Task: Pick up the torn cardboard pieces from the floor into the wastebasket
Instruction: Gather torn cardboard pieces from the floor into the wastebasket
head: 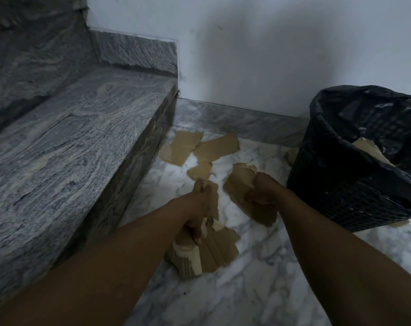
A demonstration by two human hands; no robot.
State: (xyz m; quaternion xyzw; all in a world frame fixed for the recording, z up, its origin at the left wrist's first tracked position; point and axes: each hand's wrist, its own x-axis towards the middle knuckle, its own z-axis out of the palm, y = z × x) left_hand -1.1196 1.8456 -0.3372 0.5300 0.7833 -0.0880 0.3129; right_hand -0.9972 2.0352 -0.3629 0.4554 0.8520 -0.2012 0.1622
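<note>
Torn brown cardboard pieces lie on the marble floor [258,267]. My left hand [201,208] grips a bunch of cardboard pieces [214,252] that hang down to the floor. My right hand [258,191] grips another torn piece [239,182] just left of the wastebasket. Three loose pieces lie farther back near the wall: one [179,148], a second [217,147] and a small one [199,170]. The black mesh wastebasket [336,184], lined with a black bag, stands at the right and holds a cardboard piece [371,150].
A grey stone stair step [70,149] rises along the left of the floor. A white wall [258,55] with a marble skirting closes the back. Small cardboard scraps show behind the basket [292,155] and under its front edge [398,223].
</note>
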